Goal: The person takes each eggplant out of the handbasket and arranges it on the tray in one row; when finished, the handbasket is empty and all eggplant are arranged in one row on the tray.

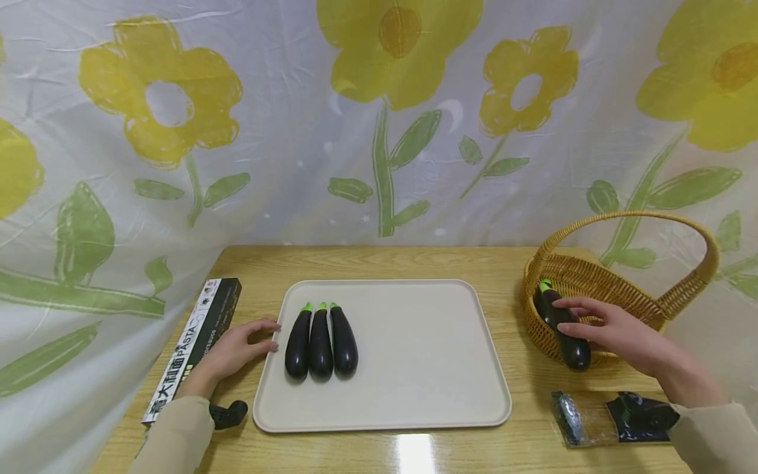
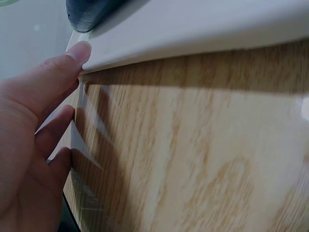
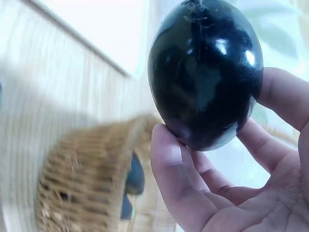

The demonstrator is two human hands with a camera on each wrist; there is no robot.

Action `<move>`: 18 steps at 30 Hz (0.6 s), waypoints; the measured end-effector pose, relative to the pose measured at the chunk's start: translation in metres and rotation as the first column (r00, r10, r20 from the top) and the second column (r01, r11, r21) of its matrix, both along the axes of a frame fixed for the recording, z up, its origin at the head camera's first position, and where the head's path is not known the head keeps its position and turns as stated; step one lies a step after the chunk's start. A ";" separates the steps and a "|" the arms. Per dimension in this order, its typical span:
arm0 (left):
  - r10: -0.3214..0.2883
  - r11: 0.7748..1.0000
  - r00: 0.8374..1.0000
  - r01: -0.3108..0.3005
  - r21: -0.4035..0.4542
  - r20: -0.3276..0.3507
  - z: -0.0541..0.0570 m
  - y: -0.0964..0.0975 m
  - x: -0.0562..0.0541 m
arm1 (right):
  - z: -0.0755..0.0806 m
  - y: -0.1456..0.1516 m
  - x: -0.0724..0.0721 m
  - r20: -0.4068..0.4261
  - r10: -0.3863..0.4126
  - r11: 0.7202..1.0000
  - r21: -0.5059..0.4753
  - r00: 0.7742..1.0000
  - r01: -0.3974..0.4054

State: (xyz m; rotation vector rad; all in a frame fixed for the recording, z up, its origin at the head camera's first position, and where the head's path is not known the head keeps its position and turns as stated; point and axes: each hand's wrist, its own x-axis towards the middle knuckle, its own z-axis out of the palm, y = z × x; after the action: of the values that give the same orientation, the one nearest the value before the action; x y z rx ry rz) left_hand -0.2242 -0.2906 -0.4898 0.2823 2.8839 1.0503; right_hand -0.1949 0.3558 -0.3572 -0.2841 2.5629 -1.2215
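At far left, beside a long pasta box (image 1: 195,342), a person's left hand (image 1: 237,345), fingers loosely bent and holding nothing, rests at the left edge of a pale tray (image 1: 426,411); a light touch there should be enough to steady it. On the tray's left side, 3 eggplants (image 1: 321,345) lie in a row, green stems pointing away from the wearer, an order worth leaving undisturbed. At right, over the left rim of a wicker basket (image 1: 540,336), the right hand (image 1: 618,329) pinches another eggplant (image 1: 571,349) between thumb and fingers, its stem end at the basket's mouth, its fat end toward the wearer. A firm but gentle grip around the body seems best, as skin this smooth could slip; the stem should clear the rim, and the rounded body, liable to roll, deserves a soft landing. Near black and highly glossy, it throws back bright spots of light in the right wrist view, with a faint rough mark near its blunt tip.
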 end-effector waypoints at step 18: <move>-0.005 1.000 1.000 0.005 0.021 0.005 -0.001 -0.001 0.000 | -0.065 -0.132 0.027 0.100 0.109 0.969 -0.233 0.989 -0.083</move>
State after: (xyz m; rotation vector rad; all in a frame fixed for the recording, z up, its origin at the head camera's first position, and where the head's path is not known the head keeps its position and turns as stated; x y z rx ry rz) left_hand -0.2243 -0.2913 -0.4904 0.2878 2.8677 1.0800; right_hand -0.1678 0.2238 -0.4225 -0.3724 2.2876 -1.4541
